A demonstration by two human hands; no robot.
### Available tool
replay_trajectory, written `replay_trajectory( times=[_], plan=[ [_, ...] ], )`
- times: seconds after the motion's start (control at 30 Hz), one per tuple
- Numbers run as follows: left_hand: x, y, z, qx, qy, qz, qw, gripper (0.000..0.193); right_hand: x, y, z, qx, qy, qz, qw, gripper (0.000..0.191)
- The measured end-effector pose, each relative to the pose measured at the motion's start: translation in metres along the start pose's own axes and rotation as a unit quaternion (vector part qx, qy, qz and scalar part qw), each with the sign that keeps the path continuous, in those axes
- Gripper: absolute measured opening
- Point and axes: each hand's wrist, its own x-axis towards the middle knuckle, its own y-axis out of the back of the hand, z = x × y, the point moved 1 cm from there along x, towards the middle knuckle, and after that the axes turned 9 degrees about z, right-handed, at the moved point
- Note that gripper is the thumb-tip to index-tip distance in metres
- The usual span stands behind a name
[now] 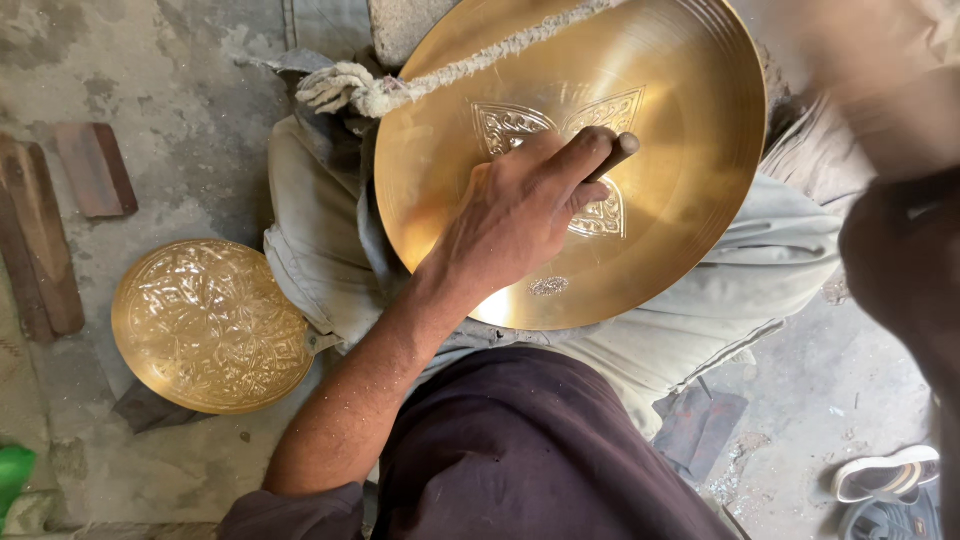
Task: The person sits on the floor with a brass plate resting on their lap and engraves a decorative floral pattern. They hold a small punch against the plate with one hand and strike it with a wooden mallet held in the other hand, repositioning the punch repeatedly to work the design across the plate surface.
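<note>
A large round brass plate (680,120) rests tilted on my lap, partly engraved with leaf-shaped patterns near its middle. My left hand (515,215) lies on the plate and grips a dark metal punch (618,152), whose tip is hidden under my fingers against the engraved area. My right hand (860,70) is a raised, motion-blurred shape above the plate's upper right edge; what it holds cannot be made out. A frayed pale rope (450,70) runs across the plate's upper left rim.
A smaller, fully engraved brass plate (210,325) lies on the concrete floor to my left. Wooden strips (95,170) lie further left. A sandal (885,472) sits at the lower right, a green object (12,475) at the lower left.
</note>
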Motion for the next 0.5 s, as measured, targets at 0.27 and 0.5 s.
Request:
replay_trajectory(
  times=[0.27, 0.5],
  plan=[
    [0.001, 0.001, -0.005, -0.025, 0.014, 0.003, 1.000, 0.031, -0.015, 0.008, -0.062, -0.200, 0.019, 0.037, 0.979, 0.032],
    [-0.054, 0.074, 0.005, -0.146, 0.171, 0.186, 0.956, 0.021, -0.101, -0.042, -0.024, 0.132, -0.416, 0.090, 0.895, 0.044]
  ],
)
